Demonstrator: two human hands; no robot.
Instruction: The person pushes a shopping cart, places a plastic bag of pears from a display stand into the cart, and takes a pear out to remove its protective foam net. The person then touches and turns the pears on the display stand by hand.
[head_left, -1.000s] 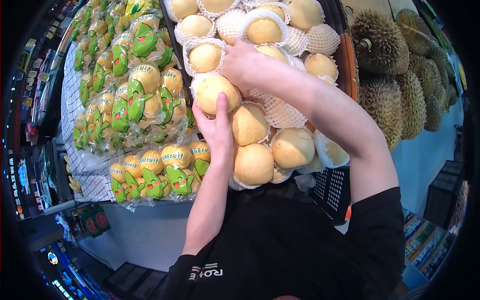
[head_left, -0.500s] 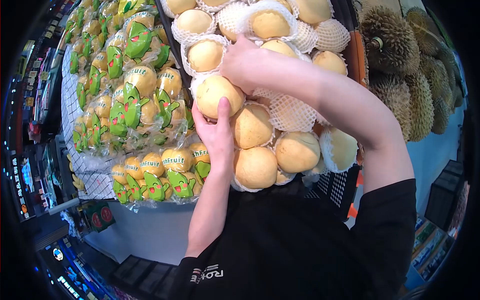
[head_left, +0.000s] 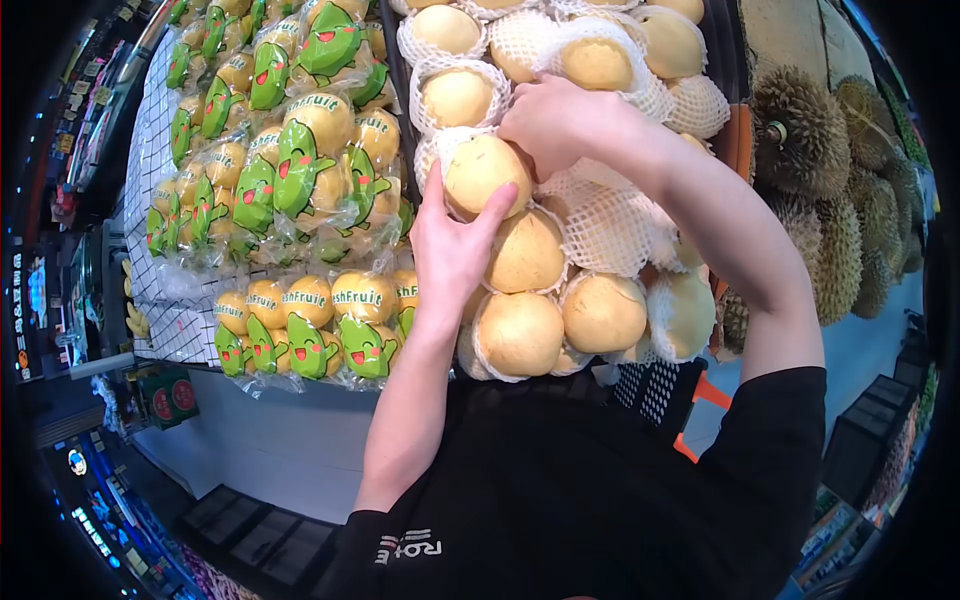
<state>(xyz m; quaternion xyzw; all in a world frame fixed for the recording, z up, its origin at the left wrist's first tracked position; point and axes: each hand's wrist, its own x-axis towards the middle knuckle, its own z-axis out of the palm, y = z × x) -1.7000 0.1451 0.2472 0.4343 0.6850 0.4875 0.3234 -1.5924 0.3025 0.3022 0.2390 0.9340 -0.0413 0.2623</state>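
Observation:
My left hand is wrapped round a yellow pomelo, its thumb across the lower right side and its fingers along the left. White foam netting shows behind this pomelo. My right hand is closed just above and to the right of it, knuckles up, fingers curled downward. What those fingers pinch, if anything, is hidden. Around both hands lie more pomelos, such as a bare-topped one below and one in a foam net above. A loose-looking foam net lies right of my left hand.
Clear bags of yellow fruit with green cartoon labels fill the left side of the display. Spiky durians are stacked at the right, beyond the dark crate edge. A black perforated basket stands below the pomelos.
The view has shifted, so the display sits farther right on the left side. My left hand still holds the pomelo, which appears slightly raised and turned. My right hand stays beside it.

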